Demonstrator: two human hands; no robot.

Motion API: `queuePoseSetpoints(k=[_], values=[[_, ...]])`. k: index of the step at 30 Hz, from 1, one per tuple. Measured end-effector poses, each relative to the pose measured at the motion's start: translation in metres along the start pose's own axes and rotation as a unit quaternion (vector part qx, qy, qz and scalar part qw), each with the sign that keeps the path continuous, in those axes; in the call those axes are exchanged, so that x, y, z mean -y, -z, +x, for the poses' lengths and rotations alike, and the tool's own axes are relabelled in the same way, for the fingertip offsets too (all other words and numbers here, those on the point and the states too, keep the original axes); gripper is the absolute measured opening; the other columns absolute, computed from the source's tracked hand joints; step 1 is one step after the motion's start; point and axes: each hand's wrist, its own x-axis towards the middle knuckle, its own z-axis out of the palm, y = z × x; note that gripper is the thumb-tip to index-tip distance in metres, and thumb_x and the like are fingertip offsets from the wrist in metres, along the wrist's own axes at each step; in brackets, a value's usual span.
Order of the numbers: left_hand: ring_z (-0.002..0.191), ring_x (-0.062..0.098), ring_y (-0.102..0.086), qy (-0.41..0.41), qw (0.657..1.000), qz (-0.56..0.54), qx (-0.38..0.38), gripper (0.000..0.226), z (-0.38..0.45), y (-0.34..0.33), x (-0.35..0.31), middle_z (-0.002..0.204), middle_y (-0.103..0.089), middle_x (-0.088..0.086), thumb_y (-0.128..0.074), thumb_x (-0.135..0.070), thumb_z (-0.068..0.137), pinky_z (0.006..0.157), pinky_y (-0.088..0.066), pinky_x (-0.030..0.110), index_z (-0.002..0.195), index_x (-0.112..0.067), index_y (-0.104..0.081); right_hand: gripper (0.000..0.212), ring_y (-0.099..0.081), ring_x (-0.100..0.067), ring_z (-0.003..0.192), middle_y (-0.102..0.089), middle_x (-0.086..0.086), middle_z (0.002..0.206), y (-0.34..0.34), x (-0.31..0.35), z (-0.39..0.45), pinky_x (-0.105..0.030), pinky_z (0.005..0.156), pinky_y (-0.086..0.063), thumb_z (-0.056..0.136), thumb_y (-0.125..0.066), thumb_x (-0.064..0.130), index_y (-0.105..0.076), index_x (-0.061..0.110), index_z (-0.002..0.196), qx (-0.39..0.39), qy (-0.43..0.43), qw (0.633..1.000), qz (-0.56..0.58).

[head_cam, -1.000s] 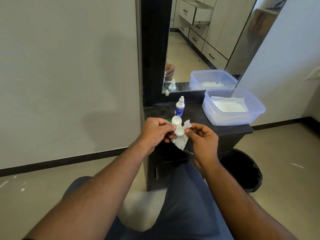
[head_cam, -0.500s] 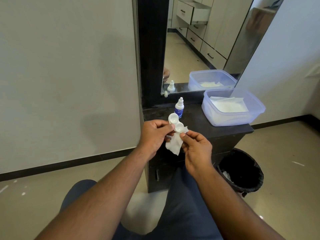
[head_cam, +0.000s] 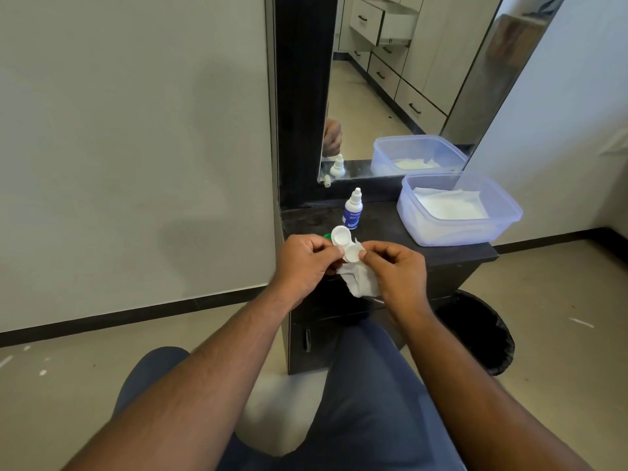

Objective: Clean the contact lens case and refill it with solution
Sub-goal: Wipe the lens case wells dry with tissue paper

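Bare black countertop (head_cam: 380, 229) lies open between solution bottle (head_cam: 352, 209) and plastic tub (head_cam: 458, 229); mirror (head_cam: 401, 96) closes the rear, waste bin (head_cam: 482, 334) stands below right.

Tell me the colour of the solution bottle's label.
Blue, on the white solution bottle; head view.

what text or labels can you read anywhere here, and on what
Nothing can be read.
Solution bottle: blue label with white print, too small and blurred to read.
Contact lens case, tissue, plastic container: no text visible.
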Motion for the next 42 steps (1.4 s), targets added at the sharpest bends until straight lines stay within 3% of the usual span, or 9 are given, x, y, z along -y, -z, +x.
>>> queuePoseSetpoints(k=[10,13,16,20,24,29,33,36,42], values=[[0.073,0.022,-0.07,-0.011,0.997,0.069,0.026,0.011,0.0,0.003,0.001,0.08,-0.072,0.009,-0.069,-0.014,0.083,0.074,-0.059,0.039,0.08,-0.005,-0.075,0.014,-0.054,-0.009,0.083,-0.061,0.004,0.091,0.01,0.022,0.018,-0.022,0.077,-0.044,0.089,-0.064,0.016,-0.073,0.011,0.098,0.174,0.219,0.873,-0.399],[0.072,0.022,-0.068,-0.025,0.996,0.08,0.006,0.011,0.0,0.0,0.005,0.079,-0.071,0.007,-0.069,-0.016,0.082,0.073,-0.058,0.042,0.077,-0.008,-0.076,0.006,-0.059,-0.004,0.073,-0.066,0.008,0.082,0.006,0.012,0.015,-0.012,0.068,-0.044,0.086,-0.067,0.018,-0.073,0.015,0.087,0.092,0.093,0.947,-0.292],[0.072,0.024,-0.068,-0.029,0.997,0.07,-0.016,0.011,-0.001,-0.001,0.007,0.077,-0.07,0.006,-0.069,-0.015,0.081,0.072,-0.057,0.047,0.073,-0.01,-0.075,0.01,-0.066,-0.013,0.068,-0.071,0.0,0.072,-0.009,-0.002,0.001,-0.028,0.065,-0.056,0.083,-0.07,0.015,-0.073,0.015,0.073,0.014,-0.044,0.987,-0.153],[0.074,0.023,-0.071,-0.009,0.999,0.035,-0.019,0.01,-0.002,0.003,0.005,0.08,-0.072,0.005,-0.068,-0.01,0.083,0.069,-0.06,0.04,0.076,-0.008,-0.075,0.014,-0.07,-0.027,0.073,-0.072,-0.012,0.077,-0.024,-0.007,-0.012,-0.04,0.067,-0.06,0.084,-0.068,0.006,-0.071,0.008,0.071,-0.014,-0.149,0.989,-0.002],[0.066,0.022,-0.071,0.024,0.999,-0.009,-0.027,0.009,-0.001,0.003,0.002,0.075,-0.073,0.006,-0.069,-0.01,0.083,0.065,-0.061,0.033,0.079,-0.006,-0.075,0.013,-0.064,-0.02,0.063,-0.069,-0.013,0.071,-0.019,0.003,-0.021,-0.035,0.066,-0.054,0.085,-0.063,-0.002,-0.069,0.002,0.075,0.1,-0.226,0.963,0.107],[0.063,0.027,-0.069,0.083,0.996,-0.038,0.021,0.012,0.003,0.004,-0.007,0.072,-0.072,0.016,-0.065,-0.007,0.083,0.061,-0.058,0.034,0.075,0.0,-0.071,0.008,-0.063,-0.002,0.073,-0.071,0.004,0.082,0.017,0.01,-0.012,-0.016,0.069,-0.05,0.085,-0.068,0.008,-0.073,0.014,0.088,0.039,0.11,0.99,-0.083],[0.052,0.021,-0.064,0.094,0.992,-0.004,0.08,0.016,0.002,0.004,-0.015,0.062,-0.069,0.014,-0.06,-0.004,0.084,0.052,-0.056,0.027,0.069,-0.001,-0.068,0.018,-0.064,-0.018,0.085,-0.069,-0.006,0.093,0.032,0.009,0.005,-0.029,0.075,-0.054,0.079,-0.073,0.002,-0.072,0.007,0.096,0.211,0.4,0.809,-0.375],[0.05,0.019,-0.063,0.103,0.991,0.002,0.089,0.018,0.003,0.004,-0.017,0.059,-0.069,0.013,-0.059,-0.003,0.084,0.052,-0.056,0.027,0.068,-0.003,-0.067,0.013,-0.064,-0.026,0.076,-0.069,-0.011,0.087,0.028,0.01,0.009,-0.035,0.067,-0.056,0.077,-0.075,0.004,-0.073,0.005,0.09,0.235,0.453,0.741,-0.437],[0.052,0.024,-0.062,0.121,0.99,-0.013,0.066,0.021,0.001,0.003,-0.021,0.069,-0.068,0.024,-0.053,-0.003,0.083,0.052,-0.055,0.028,0.081,0.014,-0.066,0.004,-0.058,-0.023,0.066,-0.064,-0.009,0.074,0.018,0.007,0.007,-0.033,0.058,-0.051,0.079,-0.072,0.008,-0.071,0.005,0.076,0.178,0.441,0.768,-0.43]])
